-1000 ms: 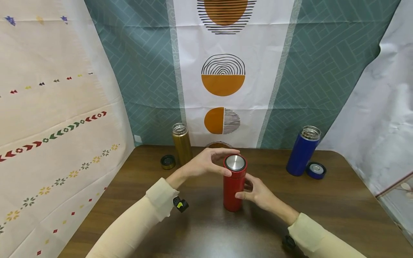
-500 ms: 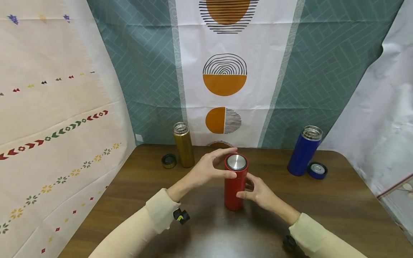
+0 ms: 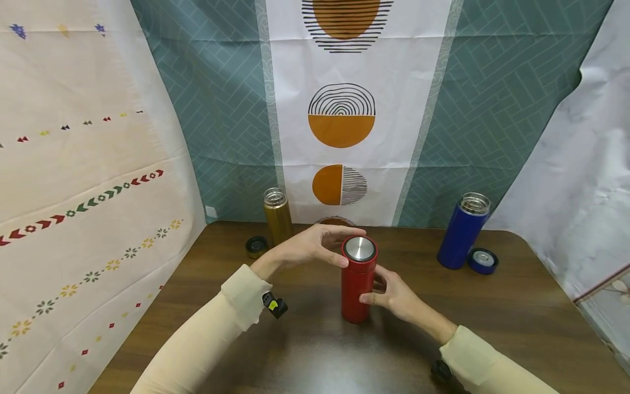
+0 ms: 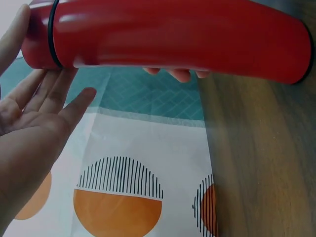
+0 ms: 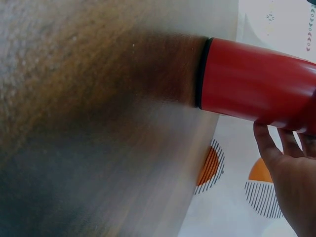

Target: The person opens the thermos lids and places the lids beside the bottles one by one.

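Observation:
A red thermos (image 3: 355,298) stands upright on the wooden table in the head view, its lid (image 3: 359,249) with a silver disc seated on top. My left hand (image 3: 305,245) holds the lid from the left, thumb on the near side and fingers reaching round the back. In the left wrist view, a thin black ring (image 4: 53,34) runs between lid and body. Lower down, my right hand (image 3: 394,295) grips the thermos body from the right, thumb in front. Its fingers lie mostly behind the body; some fingertips show in the left wrist view.
At the back left stands an uncapped gold thermos (image 3: 278,219), a dark-topped gold lid (image 3: 256,247) beside it. An uncapped blue thermos (image 3: 460,235) stands at the back right, with its blue lid (image 3: 483,260) next to it. Patterned cloth (image 3: 236,164) hangs behind the table (image 3: 521,317).
My left hand turned at the lid, its thumb moving right across the front, then back left. The right hand and the thermos have stayed in place.

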Tool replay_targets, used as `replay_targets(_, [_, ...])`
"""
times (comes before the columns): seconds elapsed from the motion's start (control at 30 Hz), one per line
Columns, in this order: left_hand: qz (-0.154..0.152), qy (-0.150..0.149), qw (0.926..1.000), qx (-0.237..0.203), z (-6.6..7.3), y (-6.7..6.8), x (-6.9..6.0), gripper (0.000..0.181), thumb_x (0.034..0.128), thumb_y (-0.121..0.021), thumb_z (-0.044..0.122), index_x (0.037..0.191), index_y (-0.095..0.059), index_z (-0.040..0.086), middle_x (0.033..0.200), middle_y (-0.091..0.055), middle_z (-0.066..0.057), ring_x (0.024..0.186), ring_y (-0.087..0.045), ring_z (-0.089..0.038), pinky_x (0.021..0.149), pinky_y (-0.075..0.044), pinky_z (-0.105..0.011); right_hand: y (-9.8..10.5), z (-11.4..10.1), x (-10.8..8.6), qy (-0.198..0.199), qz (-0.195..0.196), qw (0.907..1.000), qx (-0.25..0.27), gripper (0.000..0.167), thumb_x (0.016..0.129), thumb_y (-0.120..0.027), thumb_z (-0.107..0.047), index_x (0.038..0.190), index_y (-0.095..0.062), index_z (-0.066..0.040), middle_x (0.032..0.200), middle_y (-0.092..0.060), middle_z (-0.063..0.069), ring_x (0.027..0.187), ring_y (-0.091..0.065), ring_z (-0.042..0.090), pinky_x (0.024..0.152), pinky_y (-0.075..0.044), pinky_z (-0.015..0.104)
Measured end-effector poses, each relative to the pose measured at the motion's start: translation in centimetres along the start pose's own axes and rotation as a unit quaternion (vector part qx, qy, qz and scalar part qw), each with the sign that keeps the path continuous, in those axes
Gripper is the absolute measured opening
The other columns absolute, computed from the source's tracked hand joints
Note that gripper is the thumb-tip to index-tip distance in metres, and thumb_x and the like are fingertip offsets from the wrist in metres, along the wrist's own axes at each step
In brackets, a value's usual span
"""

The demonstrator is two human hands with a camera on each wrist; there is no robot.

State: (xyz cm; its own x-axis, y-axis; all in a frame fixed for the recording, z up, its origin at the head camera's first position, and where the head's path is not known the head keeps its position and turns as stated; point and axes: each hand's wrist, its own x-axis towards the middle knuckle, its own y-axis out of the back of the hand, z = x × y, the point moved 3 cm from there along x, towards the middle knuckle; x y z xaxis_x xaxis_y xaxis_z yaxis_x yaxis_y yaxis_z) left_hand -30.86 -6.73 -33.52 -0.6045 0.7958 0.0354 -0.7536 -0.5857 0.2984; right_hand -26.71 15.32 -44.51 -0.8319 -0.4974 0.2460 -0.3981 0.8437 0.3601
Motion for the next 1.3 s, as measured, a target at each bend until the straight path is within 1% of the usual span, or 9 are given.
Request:
replay_targets(0.17, [0.023, -0.016, 0.9993, 0.024, -0.2, -0.2, -0.1, 0.062, 0.0918, -0.081, 0.017, 0.15, -0.058, 0.022, 0.147, -0.061, 0.003, 0.134, -0.057, -0.018, 0.114, -0.044, -0.051, -0.1, -0.1, 0.1, -0.004, -0.004, 1.0, 0.0, 0.068, 0.091, -0.081, -0.023, 0.147, -0.051, -0.001, 0.14, -0.063, 0.017, 0.129, -0.059, 0.042, 0.108, -0.044, 0.067])
replay_targets(0.33, [0.079, -0.048, 0.9952, 0.034, -0.5, -1.0, -0.4, 0.061, 0.0907, -0.082, 0.017, 0.148, -0.06, 0.02, 0.144, -0.062, 0.003, 0.132, -0.059, -0.017, 0.111, -0.047, -0.046, 0.0, -0.1, 0.1, -0.007, -0.001, 1.0, -0.003, 0.066, 0.091, -0.081, -0.022, 0.145, -0.051, 0.001, 0.138, -0.064, 0.018, 0.128, -0.061, 0.041, 0.107, -0.044, 0.066])
replay_targets(0.53, [0.162, -0.051, 0.9854, 0.008, -1.1, -2.6, -1.1, 0.06, 0.0888, -0.085, 0.018, 0.145, -0.062, 0.022, 0.14, -0.065, 0.003, 0.131, -0.06, -0.016, 0.113, -0.046, -0.044, 0.1, 0.0, 0.1, -0.008, 0.004, 0.9999, -0.011, 0.067, 0.091, -0.081, -0.02, 0.146, -0.05, 0.003, 0.138, -0.064, 0.019, 0.128, -0.061, 0.041, 0.107, -0.046, 0.064])
replay_targets(0.63, [0.175, -0.052, 0.9832, -0.007, -1.2, -3.1, -1.2, 0.062, 0.089, -0.085, 0.019, 0.146, -0.06, 0.021, 0.14, -0.065, 0.002, 0.131, -0.06, -0.018, 0.114, -0.045, -0.045, 0.1, 0.0, 0.1, -0.009, 0.006, 0.9999, -0.011, 0.068, 0.091, -0.081, -0.021, 0.147, -0.05, 0.002, 0.139, -0.064, 0.019, 0.129, -0.06, 0.041, 0.107, -0.046, 0.064])
replay_targets(0.73, [0.152, -0.054, 0.9869, -0.009, -1.1, -2.9, -1.1, 0.065, 0.0899, -0.084, 0.018, 0.149, -0.057, 0.02, 0.145, -0.061, 0.003, 0.137, -0.055, -0.016, 0.117, -0.042, -0.044, 0.2, 0.0, 0.1, -0.007, 0.005, 0.9999, -0.01, 0.068, 0.091, -0.081, -0.022, 0.147, -0.05, 0.002, 0.139, -0.064, 0.019, 0.129, -0.06, 0.042, 0.107, -0.045, 0.064])
replay_targets(0.87, [0.074, -0.045, 0.996, -0.023, -0.8, -1.7, -0.6, 0.071, 0.091, -0.081, 0.015, 0.155, -0.05, 0.019, 0.153, -0.053, 0.003, 0.143, -0.048, -0.016, 0.119, -0.038, -0.044, 0.2, 0.0, 0.0, -0.01, 0.003, 0.9999, -0.007, 0.068, 0.091, -0.081, -0.022, 0.146, -0.05, 0.002, 0.139, -0.063, 0.02, 0.129, -0.06, 0.042, 0.107, -0.045, 0.064])
replay_targets(1.0, [0.006, -0.027, 0.9983, -0.05, -0.7, -0.5, 0.0, 0.072, 0.0915, -0.08, 0.016, 0.156, -0.048, 0.018, 0.156, -0.051, 0.002, 0.142, -0.05, -0.021, 0.117, -0.042, -0.042, 0.1, 0.0, 0.0, -0.008, -0.001, 1.0, -0.001, 0.068, 0.091, -0.081, -0.023, 0.146, -0.05, 0.001, 0.139, -0.064, 0.019, 0.128, -0.061, 0.042, 0.108, -0.045, 0.065])
replay_targets(1.17, [-0.023, -0.019, 0.9986, -0.044, -0.6, 0.0, 0.6, 0.067, 0.0919, -0.079, 0.016, 0.153, -0.053, 0.018, 0.153, -0.055, 0.0, 0.139, -0.051, -0.023, 0.114, -0.044, -0.044, 0.0, 0.0, 0.0, -0.004, -0.003, 1.0, 0.001, 0.067, 0.091, -0.081, -0.024, 0.146, -0.051, 0.0, 0.138, -0.064, 0.018, 0.127, -0.061, 0.041, 0.108, -0.045, 0.065])
replay_targets(1.3, [-0.027, -0.009, 0.9994, -0.021, -0.6, 0.0, 0.7, 0.061, 0.0929, -0.077, 0.016, 0.151, -0.057, 0.021, 0.15, -0.057, 0.001, 0.138, -0.052, -0.022, 0.113, -0.045, -0.044, 0.0, 0.1, -0.1, -0.006, -0.003, 1.0, -0.004, 0.067, 0.091, -0.08, -0.024, 0.146, -0.05, 0.0, 0.139, -0.063, 0.018, 0.128, -0.06, 0.042, 0.107, -0.045, 0.065])
